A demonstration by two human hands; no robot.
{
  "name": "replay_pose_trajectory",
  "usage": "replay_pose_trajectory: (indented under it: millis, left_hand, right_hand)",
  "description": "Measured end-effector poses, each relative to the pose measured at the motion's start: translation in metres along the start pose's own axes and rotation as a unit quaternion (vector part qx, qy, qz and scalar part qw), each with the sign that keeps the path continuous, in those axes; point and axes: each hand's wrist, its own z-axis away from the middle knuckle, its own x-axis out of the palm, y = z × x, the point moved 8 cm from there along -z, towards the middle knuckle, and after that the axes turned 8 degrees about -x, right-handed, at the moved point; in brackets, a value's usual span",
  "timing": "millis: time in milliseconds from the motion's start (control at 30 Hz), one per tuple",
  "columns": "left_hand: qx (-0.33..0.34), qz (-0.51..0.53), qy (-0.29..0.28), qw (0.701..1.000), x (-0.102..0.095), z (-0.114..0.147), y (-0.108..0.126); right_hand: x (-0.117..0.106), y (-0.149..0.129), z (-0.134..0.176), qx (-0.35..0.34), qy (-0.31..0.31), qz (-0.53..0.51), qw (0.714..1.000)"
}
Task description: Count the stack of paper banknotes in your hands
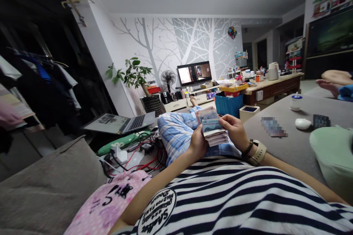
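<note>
A thick stack of banknotes (pixel 213 126) is held above my lap, over blue plaid trousers (pixel 176 128). My left hand (pixel 198 142) grips the stack along its left side, thumb on the front. With fingers pinched at the upper right corner of a bluish-green note, my right hand (pixel 234 129) is closed on the notes too. Some pinkish and pale notes stand up behind the front one, and more edges show fanned below it. A beige watch (pixel 259 151) and a dark bracelet sit on my right wrist.
To the left are an open laptop (pixel 121 123), tangled cables (pixel 151 150) and a pink cloth (pixel 110 198). On the sofa at right lie a white mouse (pixel 302 123), a remote (pixel 321 121), a jar (pixel 296 102) and a green cushion (pixel 333 147). Another person's foot (pixel 328 85) rests farther right.
</note>
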Motion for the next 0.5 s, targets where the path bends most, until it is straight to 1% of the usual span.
replay_pose_trajectory:
  millis: [267,500]
  left_hand:
    - [0.009,0.011,0.006,1.0,-0.0027,-0.0037,0.0005]
    - [0.008,0.016,0.008,1.0,0.0001,-0.0019,0.0025]
  right_hand:
    - [-0.0002,-0.0008,0.0002,-0.004,-0.001,0.003,1.0]
    - [-0.0007,-0.0015,0.0004,-0.005,0.0,0.011,1.0]
